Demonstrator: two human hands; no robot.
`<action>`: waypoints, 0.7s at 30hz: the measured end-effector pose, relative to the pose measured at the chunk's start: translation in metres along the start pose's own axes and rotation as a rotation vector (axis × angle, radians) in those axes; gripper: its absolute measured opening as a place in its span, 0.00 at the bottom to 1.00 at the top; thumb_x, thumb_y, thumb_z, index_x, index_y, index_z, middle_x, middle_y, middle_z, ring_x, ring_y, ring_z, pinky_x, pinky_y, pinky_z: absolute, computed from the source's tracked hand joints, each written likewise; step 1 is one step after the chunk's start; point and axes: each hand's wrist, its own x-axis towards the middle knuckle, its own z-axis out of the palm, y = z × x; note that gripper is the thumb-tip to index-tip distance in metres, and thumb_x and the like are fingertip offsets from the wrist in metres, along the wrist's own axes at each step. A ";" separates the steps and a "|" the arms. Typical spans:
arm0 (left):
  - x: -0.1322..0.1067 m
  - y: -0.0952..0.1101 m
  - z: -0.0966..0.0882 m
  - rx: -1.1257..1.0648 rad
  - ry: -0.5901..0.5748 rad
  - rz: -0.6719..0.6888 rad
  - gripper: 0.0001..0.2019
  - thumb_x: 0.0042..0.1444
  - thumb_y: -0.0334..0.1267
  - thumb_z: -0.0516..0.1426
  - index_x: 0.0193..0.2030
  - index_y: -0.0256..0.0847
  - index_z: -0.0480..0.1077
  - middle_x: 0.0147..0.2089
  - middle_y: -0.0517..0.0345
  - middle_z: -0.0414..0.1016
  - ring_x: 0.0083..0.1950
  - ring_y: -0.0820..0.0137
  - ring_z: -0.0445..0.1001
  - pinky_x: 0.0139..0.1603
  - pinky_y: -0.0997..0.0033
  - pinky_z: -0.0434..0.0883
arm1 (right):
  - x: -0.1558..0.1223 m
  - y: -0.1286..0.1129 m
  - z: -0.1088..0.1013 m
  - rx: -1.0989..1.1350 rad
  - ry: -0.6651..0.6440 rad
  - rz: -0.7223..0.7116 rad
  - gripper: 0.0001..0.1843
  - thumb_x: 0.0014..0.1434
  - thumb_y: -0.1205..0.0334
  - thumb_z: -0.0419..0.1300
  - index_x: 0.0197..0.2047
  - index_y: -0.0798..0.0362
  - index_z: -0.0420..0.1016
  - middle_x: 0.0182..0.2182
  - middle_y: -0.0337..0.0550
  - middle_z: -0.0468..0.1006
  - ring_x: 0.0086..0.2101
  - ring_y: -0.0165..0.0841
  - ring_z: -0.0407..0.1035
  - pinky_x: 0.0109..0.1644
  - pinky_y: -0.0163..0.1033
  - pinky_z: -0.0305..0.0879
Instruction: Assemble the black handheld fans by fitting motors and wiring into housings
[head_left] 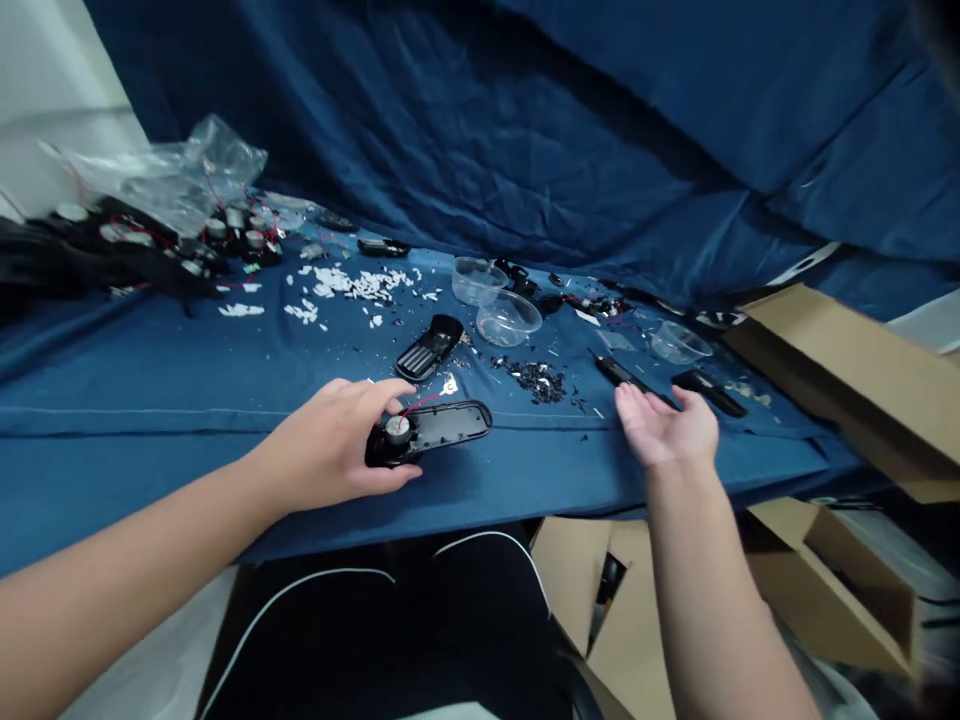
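Observation:
My left hand (341, 440) is closed around the end of a black plastic casing half (454, 425), just above the near part of the cloth. Inside the casing sits a small round motor (398, 430), with a red wire leading to a small white terminal piece (449, 385). Palm up and fingers apart, my right hand (667, 425) is beside a slim black screwdriver-like tool (621, 374) with a thin tip. Part of that tool is hidden by the fingers; whether they touch it I cannot tell. Another black casing half (430, 348), with slots, lies beyond my left hand.
White bits (360, 284) and small black parts (541, 381) are scattered across the blue cloth (187, 370). Clear plastic bowls (510, 320) stand behind. Several wired motors (236, 235) are heaped at left under a plastic bag (180, 180). A cardboard box (847, 370) borders the right.

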 end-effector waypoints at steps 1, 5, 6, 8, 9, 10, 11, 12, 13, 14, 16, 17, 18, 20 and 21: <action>0.000 0.003 -0.002 0.005 -0.005 -0.013 0.40 0.59 0.62 0.70 0.73 0.46 0.71 0.63 0.46 0.85 0.62 0.44 0.84 0.69 0.44 0.72 | -0.015 -0.001 0.010 -0.032 -0.105 -0.001 0.28 0.77 0.38 0.63 0.65 0.51 0.78 0.62 0.51 0.80 0.55 0.36 0.80 0.58 0.45 0.84; 0.007 0.015 -0.020 0.063 -0.057 -0.041 0.40 0.60 0.59 0.69 0.74 0.45 0.69 0.57 0.47 0.88 0.62 0.45 0.84 0.73 0.41 0.72 | -0.063 -0.011 0.063 -0.260 -0.715 -0.006 0.37 0.54 0.46 0.85 0.64 0.44 0.85 0.65 0.48 0.83 0.61 0.42 0.80 0.63 0.46 0.83; 0.012 0.018 -0.027 0.073 -0.067 -0.044 0.40 0.60 0.59 0.70 0.74 0.46 0.69 0.57 0.48 0.88 0.62 0.45 0.84 0.73 0.41 0.73 | -0.069 -0.014 0.078 -0.331 -0.865 -0.002 0.39 0.48 0.49 0.88 0.62 0.45 0.88 0.63 0.48 0.84 0.60 0.45 0.81 0.63 0.48 0.83; 0.025 0.025 -0.043 0.089 -0.081 -0.042 0.39 0.59 0.60 0.70 0.73 0.48 0.70 0.57 0.48 0.88 0.63 0.45 0.84 0.70 0.44 0.76 | -0.071 -0.020 0.107 -0.448 -1.102 -0.012 0.39 0.44 0.51 0.90 0.60 0.45 0.91 0.60 0.48 0.87 0.58 0.47 0.82 0.65 0.50 0.82; 0.032 0.028 -0.051 0.095 -0.085 -0.036 0.39 0.58 0.61 0.71 0.73 0.49 0.71 0.57 0.49 0.88 0.63 0.45 0.84 0.68 0.45 0.78 | -0.069 -0.022 0.121 -0.487 -1.189 -0.027 0.38 0.45 0.49 0.89 0.60 0.45 0.91 0.59 0.47 0.87 0.57 0.47 0.83 0.67 0.51 0.81; 0.041 0.030 -0.059 0.101 -0.087 -0.028 0.39 0.58 0.61 0.71 0.72 0.50 0.72 0.57 0.49 0.88 0.62 0.46 0.85 0.66 0.47 0.79 | -0.066 -0.023 0.135 -0.513 -1.258 -0.049 0.38 0.48 0.47 0.88 0.61 0.44 0.91 0.59 0.45 0.88 0.57 0.47 0.83 0.69 0.52 0.79; 0.049 0.032 -0.065 0.106 -0.087 -0.018 0.39 0.57 0.62 0.72 0.71 0.51 0.73 0.56 0.50 0.88 0.61 0.46 0.85 0.64 0.48 0.80 | -0.062 -0.024 0.147 -0.527 -1.309 -0.074 0.37 0.50 0.45 0.87 0.61 0.44 0.91 0.59 0.44 0.88 0.58 0.47 0.82 0.71 0.52 0.77; 0.056 0.033 -0.070 0.112 -0.081 -0.005 0.38 0.57 0.61 0.72 0.71 0.51 0.74 0.55 0.52 0.89 0.60 0.48 0.86 0.63 0.50 0.81 | -0.058 -0.023 0.158 -0.531 -1.343 -0.100 0.36 0.51 0.44 0.86 0.61 0.44 0.91 0.59 0.43 0.88 0.60 0.47 0.82 0.72 0.51 0.76; 0.062 0.033 -0.073 0.119 -0.064 0.008 0.38 0.56 0.61 0.72 0.70 0.52 0.75 0.54 0.53 0.89 0.59 0.49 0.86 0.63 0.51 0.81 | -0.054 -0.021 0.166 -0.528 -1.357 -0.124 0.34 0.52 0.43 0.85 0.60 0.44 0.91 0.59 0.43 0.88 0.60 0.48 0.81 0.72 0.51 0.75; 0.067 0.032 -0.073 0.128 -0.031 0.021 0.37 0.56 0.60 0.72 0.70 0.52 0.75 0.55 0.53 0.89 0.59 0.50 0.86 0.65 0.50 0.81 | -0.052 -0.017 0.173 -0.519 -1.350 -0.144 0.33 0.53 0.43 0.85 0.59 0.45 0.91 0.58 0.43 0.88 0.60 0.48 0.81 0.71 0.50 0.75; 0.071 0.027 -0.069 0.163 0.108 0.032 0.37 0.59 0.61 0.70 0.71 0.50 0.73 0.62 0.49 0.87 0.67 0.48 0.83 0.74 0.45 0.76 | -0.050 -0.007 0.180 -0.487 -1.273 -0.165 0.31 0.55 0.41 0.82 0.57 0.48 0.90 0.56 0.45 0.88 0.58 0.46 0.80 0.68 0.48 0.75; 0.071 0.023 -0.064 0.186 0.211 0.024 0.36 0.61 0.62 0.68 0.71 0.47 0.72 0.68 0.44 0.84 0.72 0.45 0.79 0.79 0.40 0.71 | -0.050 0.000 0.181 -0.465 -1.211 -0.163 0.31 0.58 0.39 0.79 0.57 0.50 0.88 0.55 0.46 0.87 0.56 0.45 0.80 0.65 0.47 0.75; 0.070 0.020 -0.059 0.211 0.320 0.008 0.35 0.65 0.63 0.65 0.70 0.45 0.71 0.71 0.39 0.80 0.75 0.42 0.75 0.82 0.36 0.66 | -0.052 0.006 0.181 -0.439 -1.146 -0.154 0.32 0.60 0.37 0.77 0.57 0.52 0.86 0.54 0.47 0.87 0.54 0.43 0.80 0.63 0.46 0.75; 0.066 0.015 -0.047 0.251 0.484 -0.035 0.30 0.70 0.64 0.61 0.67 0.43 0.70 0.70 0.33 0.79 0.74 0.39 0.74 0.79 0.30 0.65 | -0.057 0.018 0.179 -0.382 -1.038 -0.121 0.34 0.64 0.33 0.72 0.59 0.52 0.82 0.51 0.48 0.85 0.49 0.40 0.79 0.55 0.43 0.75; 0.065 0.014 -0.042 0.262 0.519 -0.051 0.29 0.71 0.64 0.61 0.65 0.44 0.71 0.66 0.35 0.81 0.70 0.40 0.77 0.75 0.30 0.68 | -0.060 0.023 0.179 -0.355 -1.002 -0.100 0.35 0.66 0.31 0.70 0.60 0.52 0.80 0.49 0.47 0.84 0.45 0.38 0.78 0.51 0.41 0.75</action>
